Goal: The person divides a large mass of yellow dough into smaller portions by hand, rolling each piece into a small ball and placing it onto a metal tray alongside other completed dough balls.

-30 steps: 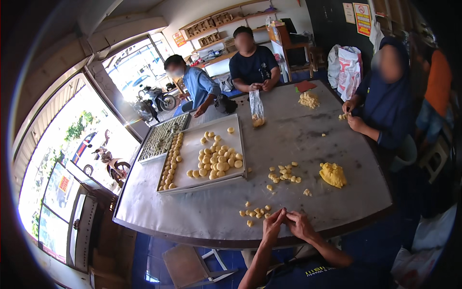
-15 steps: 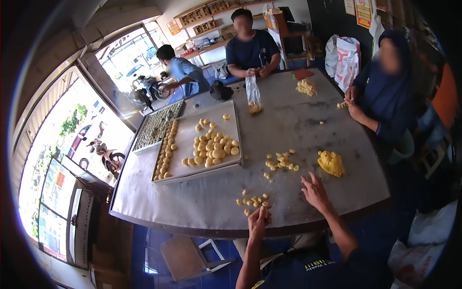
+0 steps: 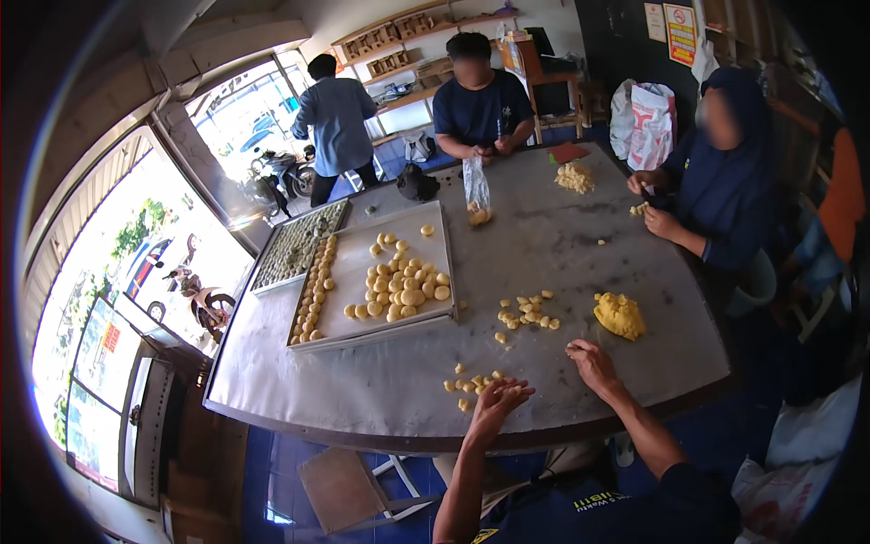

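Note:
My left hand (image 3: 497, 407) is turned partly palm-up at the near edge of the metal table, fingers pointing right. A small pale dough piece (image 3: 515, 390) seems to lie on its fingers. Beside it is a loose group of small yellow dough pieces (image 3: 468, 384). My right hand (image 3: 593, 364) hovers over the table with its fingers drawn together; whatever they may hold is too small to make out. Beyond it sit another group of dough pieces (image 3: 527, 313) and a big yellow dough lump (image 3: 620, 315).
A metal tray (image 3: 381, 337) of round dough balls stands at left, beside a second tray (image 3: 308, 238) of greenish balls. One co-worker (image 3: 480, 100) holds a clear plastic bag (image 3: 477, 189) across the table; another (image 3: 725, 163) handles dough at right. Crumbly dough (image 3: 575, 178) lies far right.
My left hand has lifted from the near dough pieces and turned, fingers to the right. My right hand's spread fingers have drawn together. The person in the back has straightened up and turned away.

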The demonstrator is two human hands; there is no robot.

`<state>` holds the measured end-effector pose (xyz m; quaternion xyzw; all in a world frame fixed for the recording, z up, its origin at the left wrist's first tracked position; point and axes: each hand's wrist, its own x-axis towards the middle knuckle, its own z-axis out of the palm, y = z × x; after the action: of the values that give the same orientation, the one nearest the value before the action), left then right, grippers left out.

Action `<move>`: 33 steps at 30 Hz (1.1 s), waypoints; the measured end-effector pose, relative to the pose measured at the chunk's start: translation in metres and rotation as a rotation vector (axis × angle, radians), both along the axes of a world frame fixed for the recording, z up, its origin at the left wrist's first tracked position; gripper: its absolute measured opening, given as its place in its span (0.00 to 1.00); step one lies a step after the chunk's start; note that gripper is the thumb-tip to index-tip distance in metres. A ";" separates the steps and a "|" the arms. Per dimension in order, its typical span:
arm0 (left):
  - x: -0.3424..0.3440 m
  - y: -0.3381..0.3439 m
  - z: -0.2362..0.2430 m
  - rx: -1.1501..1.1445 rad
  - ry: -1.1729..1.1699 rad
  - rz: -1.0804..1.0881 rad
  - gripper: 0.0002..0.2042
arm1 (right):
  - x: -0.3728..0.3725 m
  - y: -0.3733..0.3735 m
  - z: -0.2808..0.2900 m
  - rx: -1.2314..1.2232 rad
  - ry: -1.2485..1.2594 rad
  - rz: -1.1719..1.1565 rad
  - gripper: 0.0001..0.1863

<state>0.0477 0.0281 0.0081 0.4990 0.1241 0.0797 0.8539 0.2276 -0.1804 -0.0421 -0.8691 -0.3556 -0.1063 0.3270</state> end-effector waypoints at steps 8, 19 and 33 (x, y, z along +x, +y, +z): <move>0.049 0.026 0.043 0.838 0.097 0.442 0.15 | -0.006 0.005 0.014 0.258 0.279 -0.073 0.17; -0.046 0.071 -0.046 1.083 0.445 0.659 0.19 | -0.060 0.053 0.029 0.408 1.039 0.265 0.12; -0.055 0.049 -0.056 1.376 0.222 0.659 0.15 | -0.082 0.126 0.002 0.025 0.164 0.435 0.08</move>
<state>-0.0076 0.0776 -0.0478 0.8601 0.2735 0.3385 0.2661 0.1460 -0.0540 -0.0401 -0.7737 -0.5055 0.0332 0.3805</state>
